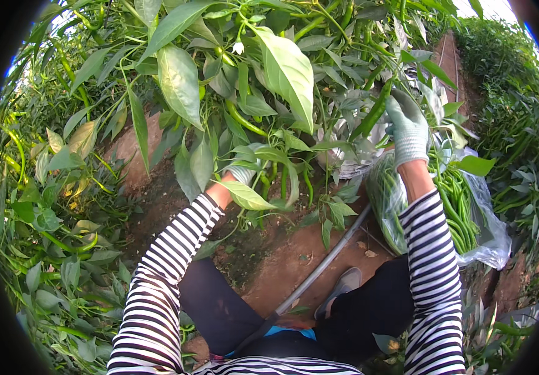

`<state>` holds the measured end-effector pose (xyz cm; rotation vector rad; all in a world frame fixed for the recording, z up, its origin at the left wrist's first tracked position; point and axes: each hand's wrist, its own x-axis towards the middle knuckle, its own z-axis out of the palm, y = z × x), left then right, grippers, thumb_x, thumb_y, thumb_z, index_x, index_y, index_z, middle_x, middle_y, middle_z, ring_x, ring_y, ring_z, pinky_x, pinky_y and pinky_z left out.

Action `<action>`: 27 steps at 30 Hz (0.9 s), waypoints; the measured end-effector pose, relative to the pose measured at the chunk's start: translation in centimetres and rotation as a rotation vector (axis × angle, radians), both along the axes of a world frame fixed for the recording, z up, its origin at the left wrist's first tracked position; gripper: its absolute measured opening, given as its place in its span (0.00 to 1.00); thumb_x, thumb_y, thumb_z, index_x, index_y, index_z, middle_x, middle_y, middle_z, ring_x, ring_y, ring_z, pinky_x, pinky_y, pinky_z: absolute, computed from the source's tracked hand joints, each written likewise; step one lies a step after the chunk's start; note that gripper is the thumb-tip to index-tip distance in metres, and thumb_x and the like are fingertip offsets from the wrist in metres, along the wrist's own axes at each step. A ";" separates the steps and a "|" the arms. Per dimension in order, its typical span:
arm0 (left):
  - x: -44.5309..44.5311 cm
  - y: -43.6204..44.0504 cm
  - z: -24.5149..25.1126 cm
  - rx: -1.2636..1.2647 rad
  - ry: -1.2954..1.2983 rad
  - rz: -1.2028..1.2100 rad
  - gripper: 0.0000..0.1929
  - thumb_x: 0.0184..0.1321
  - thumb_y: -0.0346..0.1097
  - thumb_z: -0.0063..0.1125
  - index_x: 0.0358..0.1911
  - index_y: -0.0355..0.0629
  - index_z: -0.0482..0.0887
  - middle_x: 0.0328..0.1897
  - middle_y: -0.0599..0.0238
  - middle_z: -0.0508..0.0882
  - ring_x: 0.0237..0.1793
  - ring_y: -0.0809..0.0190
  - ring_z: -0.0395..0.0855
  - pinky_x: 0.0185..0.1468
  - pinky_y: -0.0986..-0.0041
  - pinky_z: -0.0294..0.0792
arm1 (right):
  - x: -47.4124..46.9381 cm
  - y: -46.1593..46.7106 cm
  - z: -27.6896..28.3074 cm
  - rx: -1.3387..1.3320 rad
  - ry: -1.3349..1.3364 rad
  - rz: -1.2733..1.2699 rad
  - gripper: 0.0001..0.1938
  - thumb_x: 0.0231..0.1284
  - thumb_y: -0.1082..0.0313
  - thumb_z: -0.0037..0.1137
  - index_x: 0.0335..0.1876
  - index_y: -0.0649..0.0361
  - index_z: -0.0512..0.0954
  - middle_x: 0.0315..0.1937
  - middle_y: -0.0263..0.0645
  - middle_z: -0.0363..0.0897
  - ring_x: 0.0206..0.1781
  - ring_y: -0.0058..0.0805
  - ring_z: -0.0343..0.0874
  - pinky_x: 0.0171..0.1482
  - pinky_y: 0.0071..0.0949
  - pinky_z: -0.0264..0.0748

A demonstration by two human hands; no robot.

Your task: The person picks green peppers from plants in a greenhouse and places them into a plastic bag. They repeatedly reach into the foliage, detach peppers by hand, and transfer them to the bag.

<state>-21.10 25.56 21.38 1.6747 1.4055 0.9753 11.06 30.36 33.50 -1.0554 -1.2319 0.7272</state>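
My right hand (408, 122), in a pale green knit glove, is raised at the right among the stems. Its fingers are curled at the upper part of a long green chili pepper (373, 112), which slants down to the left. My left hand (246, 164), gloved the same way, reaches into the pepper plant (234, 79) at the middle; leaves cover its fingers, so what it touches is hidden. Close to it, several thin green peppers (308, 185) hang under the leaves. Another pepper (246, 119) curves out above it.
A clear plastic bag (492, 229) full of picked green peppers (457, 206) stands under my right forearm. A grey pipe (326, 260) runs slantwise over the brown soil (293, 248) between my legs. Dense pepper plants (513, 108) line the right side, with more plants (54, 281) at left.
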 end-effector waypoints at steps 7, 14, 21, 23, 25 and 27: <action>3.3 -5.1 5.0 0.288 0.396 0.234 0.17 0.59 0.35 0.58 0.51 0.37 0.76 0.47 0.52 0.82 0.46 0.54 0.81 0.51 0.70 0.72 | -0.2 3.0 1.8 0.041 0.144 -0.003 0.15 0.56 0.64 0.65 0.44 0.67 0.82 0.26 0.31 0.81 0.24 0.15 0.71 0.27 0.19 0.65; 6.8 -4.6 9.5 0.177 -0.382 0.012 0.11 0.65 0.29 0.50 0.49 0.38 0.77 0.43 0.66 0.82 0.42 0.70 0.79 0.50 0.78 0.70 | 0.7 2.8 2.0 0.038 0.478 0.335 0.15 0.58 0.72 0.61 0.51 0.67 0.78 0.39 0.38 0.82 0.35 0.23 0.79 0.39 0.22 0.78; 11.9 -1.7 12.9 -0.172 -0.656 -0.352 0.20 0.68 0.47 0.50 0.54 0.40 0.76 0.46 0.59 0.84 0.41 0.65 0.84 0.45 0.74 0.75 | -0.6 1.1 3.1 -0.081 0.680 0.529 0.10 0.61 0.72 0.53 0.47 0.63 0.78 0.34 0.37 0.80 0.30 0.29 0.76 0.32 0.26 0.74; 13.1 -2.0 13.5 -0.269 -0.633 -0.374 0.19 0.68 0.47 0.52 0.52 0.39 0.79 0.41 0.58 0.85 0.37 0.64 0.84 0.42 0.73 0.76 | -1.0 0.8 3.3 -0.090 0.711 0.657 0.13 0.61 0.72 0.55 0.50 0.62 0.76 0.38 0.39 0.80 0.37 0.32 0.78 0.43 0.30 0.78; 13.8 -2.2 14.0 -0.197 -0.552 -0.391 0.17 0.66 0.43 0.55 0.49 0.36 0.80 0.38 0.57 0.86 0.34 0.64 0.84 0.39 0.73 0.77 | -1.1 0.8 3.3 -0.187 0.770 0.654 0.15 0.60 0.71 0.55 0.52 0.62 0.74 0.41 0.41 0.80 0.41 0.33 0.79 0.48 0.32 0.79; 13.7 -2.4 14.5 -0.217 -0.618 -0.447 0.17 0.65 0.42 0.56 0.48 0.35 0.80 0.37 0.56 0.86 0.34 0.62 0.85 0.37 0.72 0.78 | -0.9 1.0 3.5 -0.161 0.805 0.722 0.14 0.59 0.74 0.55 0.51 0.64 0.74 0.41 0.41 0.79 0.42 0.34 0.78 0.50 0.32 0.77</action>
